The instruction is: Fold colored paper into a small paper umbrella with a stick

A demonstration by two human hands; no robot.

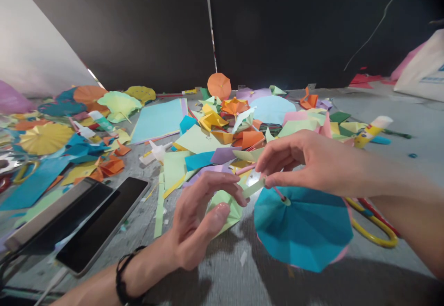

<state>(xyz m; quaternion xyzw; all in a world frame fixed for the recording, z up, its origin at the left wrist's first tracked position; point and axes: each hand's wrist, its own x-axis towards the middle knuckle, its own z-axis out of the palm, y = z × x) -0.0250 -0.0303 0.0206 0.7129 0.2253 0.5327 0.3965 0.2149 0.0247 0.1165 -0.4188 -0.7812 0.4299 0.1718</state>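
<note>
My right hand [305,162] pinches a thin pink stick [244,169] and a pale green paper strip [254,188] at the top of a teal paper umbrella [303,229]. The umbrella's canopy hangs just above the grey table [236,269], with a pink edge showing underneath. My left hand [201,222], a black band on its wrist, is curled with its fingertips at the strip's left end and a folded light green paper piece [227,206] under its thumb.
Two dark phones [100,225] lie at the left. Loose coloured paper, finished paper umbrellas [45,138] and a glue bottle [157,152] cover the table behind. Yellow-handled scissors [374,234] lie under my right forearm. A glue stick [373,130] lies at the right.
</note>
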